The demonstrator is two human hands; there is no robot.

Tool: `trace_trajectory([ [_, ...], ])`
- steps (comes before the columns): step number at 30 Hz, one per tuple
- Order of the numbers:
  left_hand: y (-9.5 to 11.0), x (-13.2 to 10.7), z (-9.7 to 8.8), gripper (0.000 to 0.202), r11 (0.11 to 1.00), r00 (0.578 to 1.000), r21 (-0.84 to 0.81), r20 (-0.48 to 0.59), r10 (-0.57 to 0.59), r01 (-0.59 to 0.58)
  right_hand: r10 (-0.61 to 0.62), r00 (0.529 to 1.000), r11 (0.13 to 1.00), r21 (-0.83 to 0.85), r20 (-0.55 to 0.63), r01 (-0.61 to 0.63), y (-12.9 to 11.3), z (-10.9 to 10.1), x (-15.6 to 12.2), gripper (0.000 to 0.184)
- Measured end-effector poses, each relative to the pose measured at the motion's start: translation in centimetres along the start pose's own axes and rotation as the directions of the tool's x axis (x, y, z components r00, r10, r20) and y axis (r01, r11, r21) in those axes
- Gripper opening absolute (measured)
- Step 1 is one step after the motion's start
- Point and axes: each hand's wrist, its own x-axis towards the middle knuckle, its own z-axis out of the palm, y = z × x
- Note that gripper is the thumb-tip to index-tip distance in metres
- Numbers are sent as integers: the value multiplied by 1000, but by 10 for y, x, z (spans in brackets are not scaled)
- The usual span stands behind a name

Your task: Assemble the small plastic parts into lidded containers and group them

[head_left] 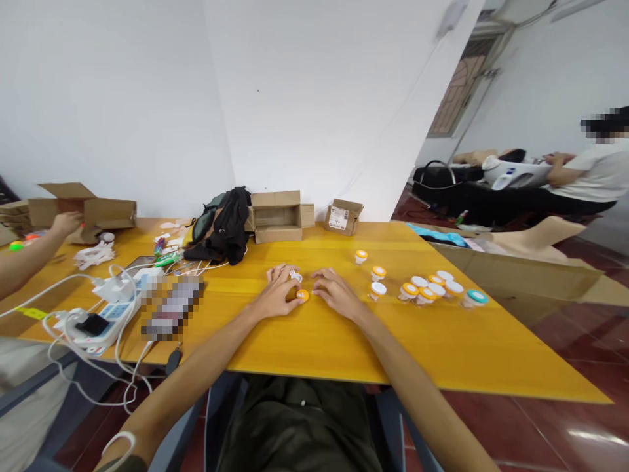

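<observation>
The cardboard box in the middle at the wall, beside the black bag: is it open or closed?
Open. The cardboard box lies on its side on the yellow table, flaps spread, showing its dark inside toward the camera.

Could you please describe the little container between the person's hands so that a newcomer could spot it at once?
Start at the yellow table and find the person's left hand and right hand at its middle. The orange-lidded container sits between their fingertips. Unlike the cluster of similar containers farther right, it stands alone.
</observation>
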Motion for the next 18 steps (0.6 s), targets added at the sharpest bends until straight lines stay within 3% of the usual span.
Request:
trace_trajectory([
  [8,0,0,1,15,1000,1000,11,-15,-5,5,16,998,998,67,-52,-13,-2,1,2,15],
  [18,3,0,1,19,1000,1000,-3,-9,1,-1,-50,998,996,76,24,48,-17,6,5,14],
])
